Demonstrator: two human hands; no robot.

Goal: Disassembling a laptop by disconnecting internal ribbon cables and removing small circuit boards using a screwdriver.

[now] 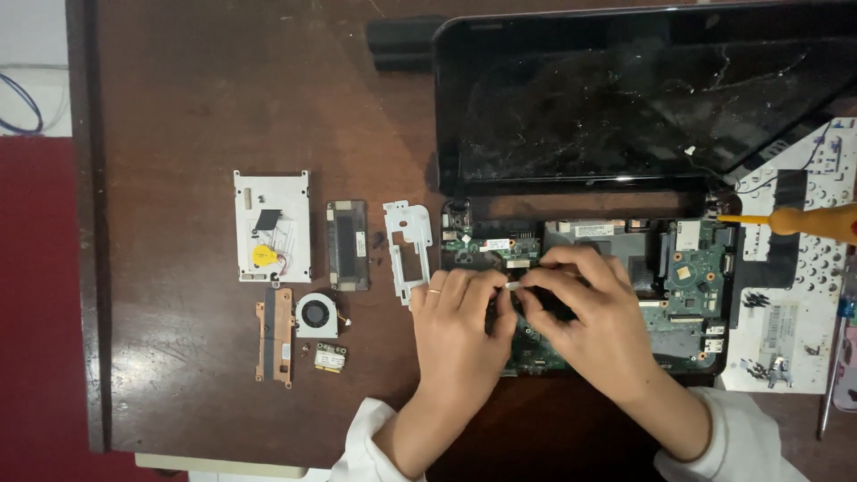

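The opened laptop (643, 178) lay at the table's (223, 89) two o'clock. Over its green motherboard (696, 277) the left hand (460, 326) and right hand (589, 312) met, fingertips pinching a small white connector (512, 286). A small fan (317, 314) sat at nine o'clock of them.

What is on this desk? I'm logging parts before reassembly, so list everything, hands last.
laptop: 1, black, opened up, screen at top right
motherboard: 1, green, inside laptop base
plate: 1, white, left of the other parts
module: 1, dark, right of plate
bracket: 1, white, beside laptop
heatsink: 1, copper, below plate
fan: 1, grey, right of heatsink
card: 1, green, below fan
screwdriver: 1, yellow, right edge
panel: 1, white, far right
battery: 1, black, top centre
table: 1, dark brown
left hand: on motherboard, pinching a small white piece
right hand: on motherboard, fingertips meeting left
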